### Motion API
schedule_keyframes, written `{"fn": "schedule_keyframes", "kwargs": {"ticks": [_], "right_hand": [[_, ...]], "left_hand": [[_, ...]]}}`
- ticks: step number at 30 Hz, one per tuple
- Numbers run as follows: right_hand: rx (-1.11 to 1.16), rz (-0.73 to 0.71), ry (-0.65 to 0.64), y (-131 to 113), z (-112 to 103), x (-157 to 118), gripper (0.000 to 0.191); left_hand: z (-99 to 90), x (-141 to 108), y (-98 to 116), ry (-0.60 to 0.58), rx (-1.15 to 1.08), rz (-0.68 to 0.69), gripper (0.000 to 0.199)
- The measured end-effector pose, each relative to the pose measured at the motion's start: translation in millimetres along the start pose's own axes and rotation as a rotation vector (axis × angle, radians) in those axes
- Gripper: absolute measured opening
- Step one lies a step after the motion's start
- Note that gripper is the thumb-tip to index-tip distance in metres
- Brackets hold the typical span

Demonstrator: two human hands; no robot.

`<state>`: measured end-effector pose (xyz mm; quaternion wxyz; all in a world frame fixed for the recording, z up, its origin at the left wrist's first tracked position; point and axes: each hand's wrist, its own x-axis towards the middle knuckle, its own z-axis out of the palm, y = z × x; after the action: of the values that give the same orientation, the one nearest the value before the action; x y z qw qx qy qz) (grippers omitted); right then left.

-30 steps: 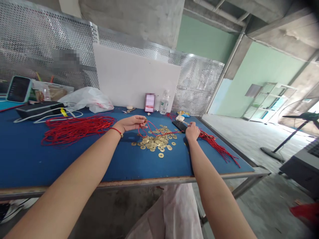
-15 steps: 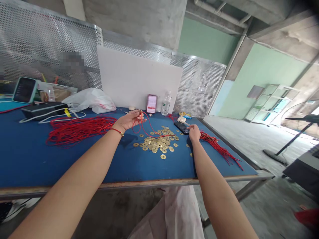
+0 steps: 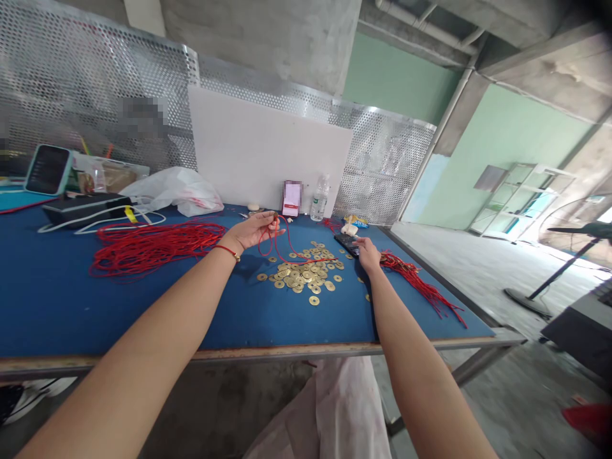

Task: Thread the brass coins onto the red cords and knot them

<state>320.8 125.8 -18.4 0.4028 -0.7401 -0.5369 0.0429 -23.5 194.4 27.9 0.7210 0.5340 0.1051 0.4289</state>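
Observation:
My left hand is closed in a pinch on a red cord, held above the table. A small dark orange-brown piece shows at its fingertips. The cord loops below the fingers and trails across a pile of brass coins with square holes. My right hand is at the near end of a black phone lying on the table. Its fingers reach over the phone's edge, partly bent, and they hold nothing that I can make out. Beside that hand lies a bundle of red cords with coins.
A heap of red cord lies on the blue table at left. Behind stand a plastic bag, a black box with white cables, a propped phone, a pink-framed phone and a water bottle.
My right hand has shifted slightly left and up over the phone's end. My left hand, still pinching the cord, has moved slightly right. The coins stay put.

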Motion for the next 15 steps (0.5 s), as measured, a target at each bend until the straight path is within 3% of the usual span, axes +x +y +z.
{"fn": "schedule_keyframes", "kwargs": {"ticks": [5, 15], "right_hand": [[-0.038, 0.005, -0.057, -1.1, 1.2, -0.6, 0.034], [-0.005, -0.021, 0.025, 6.3, 4.5, 1.4, 0.042]], "left_hand": [[-5.0, 3.1, -3.6, 0.003, -0.027, 0.018, 0.011], [-2.0, 9.5, -8.5, 0.002, 0.006, 0.027, 0.012]]}}
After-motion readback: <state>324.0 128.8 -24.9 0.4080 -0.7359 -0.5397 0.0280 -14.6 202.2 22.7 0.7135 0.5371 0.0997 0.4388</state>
